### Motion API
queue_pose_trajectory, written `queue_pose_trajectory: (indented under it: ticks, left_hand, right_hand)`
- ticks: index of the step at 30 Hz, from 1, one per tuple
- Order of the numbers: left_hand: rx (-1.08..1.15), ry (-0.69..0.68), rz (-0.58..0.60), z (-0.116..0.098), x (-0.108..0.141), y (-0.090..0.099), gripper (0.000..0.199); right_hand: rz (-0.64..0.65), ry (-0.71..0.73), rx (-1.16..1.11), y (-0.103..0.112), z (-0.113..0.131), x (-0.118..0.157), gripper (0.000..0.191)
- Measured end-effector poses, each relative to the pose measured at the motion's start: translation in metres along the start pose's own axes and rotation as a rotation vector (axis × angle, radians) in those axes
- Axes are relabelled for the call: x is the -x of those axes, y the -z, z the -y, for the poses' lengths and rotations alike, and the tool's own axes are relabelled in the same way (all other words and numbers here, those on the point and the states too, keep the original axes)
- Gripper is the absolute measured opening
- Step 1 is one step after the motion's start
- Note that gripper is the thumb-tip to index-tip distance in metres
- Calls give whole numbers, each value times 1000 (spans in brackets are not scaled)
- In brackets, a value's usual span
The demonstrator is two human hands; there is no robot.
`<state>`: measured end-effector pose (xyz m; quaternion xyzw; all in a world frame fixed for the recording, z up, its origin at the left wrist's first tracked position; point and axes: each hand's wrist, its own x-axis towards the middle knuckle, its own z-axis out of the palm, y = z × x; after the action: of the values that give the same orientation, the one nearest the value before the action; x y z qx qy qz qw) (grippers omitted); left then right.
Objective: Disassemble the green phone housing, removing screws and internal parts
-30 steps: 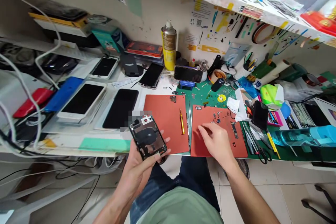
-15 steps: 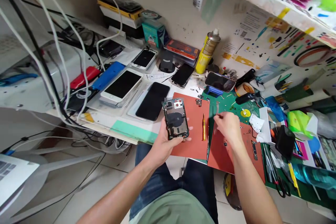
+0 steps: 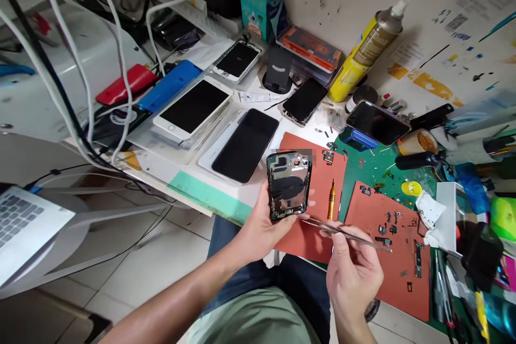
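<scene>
Head: phone housing (image 3: 297,203), black pad (image 3: 288,187) inside

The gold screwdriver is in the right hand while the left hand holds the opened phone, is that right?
Not quite: the right hand holds metal tweezers. The gold screwdriver lies on the reddish mat, as the head view shows. The left hand does hold the opened phone.
</scene>
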<state>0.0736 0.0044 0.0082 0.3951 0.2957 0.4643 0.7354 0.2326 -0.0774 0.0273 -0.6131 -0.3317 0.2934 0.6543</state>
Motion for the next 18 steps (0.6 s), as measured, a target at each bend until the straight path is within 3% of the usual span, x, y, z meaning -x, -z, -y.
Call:
queue_pose_trajectory:
  ticks: [4, 10, 18]
  left_hand:
    - [-36, -8, -13, 2, 3, -1, 62]
    - [-91, 16, -47, 4, 8, -2, 53]
    - [-162, -52, -13, 3, 10, -4, 42]
  right_hand:
    - [-73, 146, 90, -10, -11, 9, 8]
    - [-59, 230, 122, -12, -18, 12, 14]
    - [-31, 305, 184, -11, -20, 12, 20]
